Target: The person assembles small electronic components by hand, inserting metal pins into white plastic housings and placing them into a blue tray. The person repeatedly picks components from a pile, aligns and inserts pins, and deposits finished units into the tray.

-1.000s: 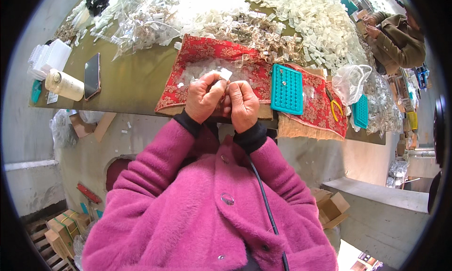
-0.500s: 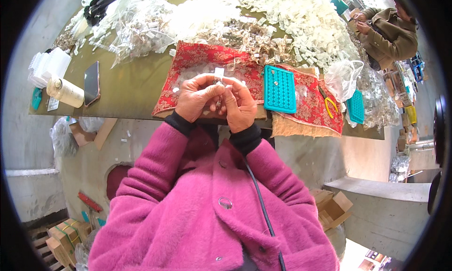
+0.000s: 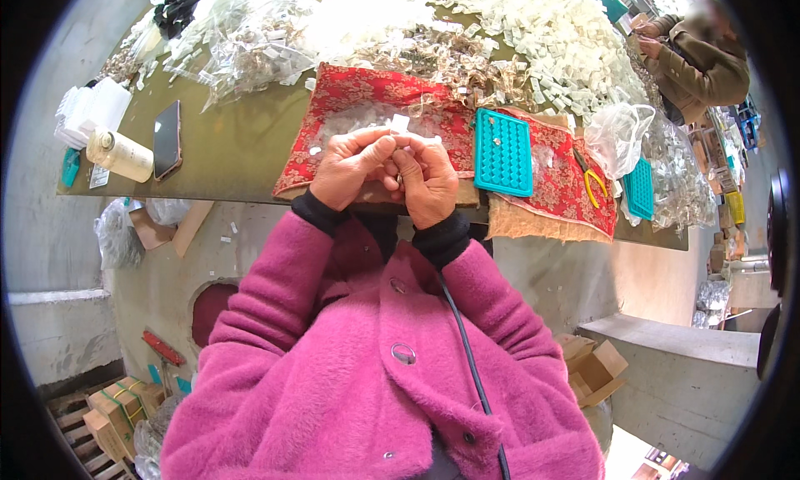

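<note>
Both hands meet over the near edge of a red floral cloth (image 3: 329,97). Between the fingertips a small white tag (image 3: 399,124) sticks up. My left hand (image 3: 346,170) pinches at it with thumb and forefinger. My right hand (image 3: 429,180) is closed too, its thumb and forefinger against the tag's lower side, the other fingers curled around a small metallic piece (image 3: 399,179) that is mostly hidden. Just right of my hands lies a teal tray (image 3: 503,157) with rows of small pockets and a few tiny pieces near its top.
Heaps of pale tags (image 3: 558,47) and tangled brownish pieces (image 3: 467,63) cover the far table. To the right are yellow-handled pliers (image 3: 595,187), a clear plastic bag (image 3: 618,138) and a second teal tray (image 3: 639,190). A phone (image 3: 167,140) and a cream bottle (image 3: 121,155) stand left. Another person (image 3: 700,63) works far right.
The view has shifted slightly. The white tag has turned a little and now stands further right between my fingertips. Both hands remain together in nearly the same place.
</note>
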Available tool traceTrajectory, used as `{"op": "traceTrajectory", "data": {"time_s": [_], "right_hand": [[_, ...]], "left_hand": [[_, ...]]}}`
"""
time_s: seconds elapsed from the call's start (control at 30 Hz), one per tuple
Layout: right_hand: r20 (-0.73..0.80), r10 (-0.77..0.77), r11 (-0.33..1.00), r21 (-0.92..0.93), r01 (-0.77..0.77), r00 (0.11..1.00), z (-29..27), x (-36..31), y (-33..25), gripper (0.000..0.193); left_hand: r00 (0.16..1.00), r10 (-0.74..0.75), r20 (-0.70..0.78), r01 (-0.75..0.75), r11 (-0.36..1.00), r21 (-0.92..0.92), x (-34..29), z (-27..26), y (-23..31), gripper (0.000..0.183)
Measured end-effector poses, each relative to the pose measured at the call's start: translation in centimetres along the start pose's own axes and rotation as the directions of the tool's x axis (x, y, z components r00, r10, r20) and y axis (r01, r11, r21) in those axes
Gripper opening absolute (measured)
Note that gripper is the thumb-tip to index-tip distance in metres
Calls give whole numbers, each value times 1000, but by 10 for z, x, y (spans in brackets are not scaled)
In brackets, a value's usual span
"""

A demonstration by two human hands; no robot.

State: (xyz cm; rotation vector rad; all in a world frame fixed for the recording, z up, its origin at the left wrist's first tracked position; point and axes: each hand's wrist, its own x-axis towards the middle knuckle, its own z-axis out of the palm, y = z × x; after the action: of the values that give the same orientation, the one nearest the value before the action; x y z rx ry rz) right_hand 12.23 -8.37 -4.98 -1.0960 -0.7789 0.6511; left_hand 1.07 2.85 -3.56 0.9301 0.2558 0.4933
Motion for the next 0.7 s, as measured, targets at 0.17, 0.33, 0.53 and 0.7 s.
{"op": "traceTrajectory", "data": {"time_s": [0.17, 0.33, 0.53, 0.7], "right_hand": [[47, -43, 998, 41, 41, 998, 1, -1, -2, 17], [47, -6, 1000, 20, 5, 999, -2, -3, 0, 18], [16, -32, 994, 107, 30, 999, 3, -7, -3, 13], [41, 106, 963, 244, -113, 993, 2, -7, -11, 13]], "left_hand": [[999, 8, -50, -10, 1000, -28, -4, -3, -1, 25], [995, -58, -86, 56, 998, -21, -4, -9, 1, 22], [997, -49, -66, 43, 995, -90, -6, -7, 2, 21], [995, -100, -13, 99, 993, -58, -5, -6, 8, 29]]}}
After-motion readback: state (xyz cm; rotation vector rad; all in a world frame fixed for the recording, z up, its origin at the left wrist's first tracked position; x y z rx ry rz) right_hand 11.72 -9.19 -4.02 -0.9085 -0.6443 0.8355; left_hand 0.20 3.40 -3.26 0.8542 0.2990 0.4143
